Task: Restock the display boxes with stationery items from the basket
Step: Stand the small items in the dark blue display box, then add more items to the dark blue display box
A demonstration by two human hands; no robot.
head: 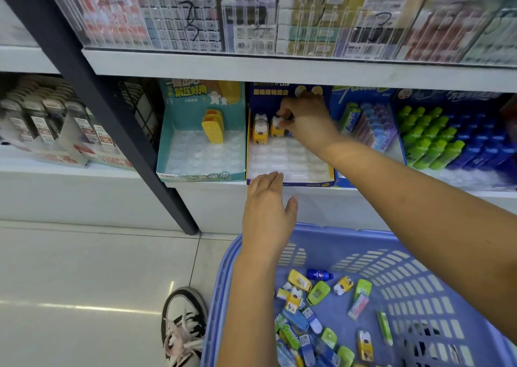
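A dark blue display box (291, 183) with a white moulded tray stands on the low shelf. One yellow-and-white cat-shaped item (260, 128) stands in its back row. My right hand (306, 120) pinches a second yellow-and-white item (277, 127) beside the first, at the back of the box. My left hand (267, 212) lies with straight fingers against the box's front edge and holds nothing. Below, the blue plastic basket (391, 257) holds several loose stationery items (316, 310) in yellow, green and blue.
A teal display box (201, 175) with a few yellow items stands left of the blue one. Boxes of blue sticks and green and blue bottles (436, 140) fill the right. A dark shelf post (117, 120) slants down to the tiled floor. My shoe (183, 324) is beside the basket.
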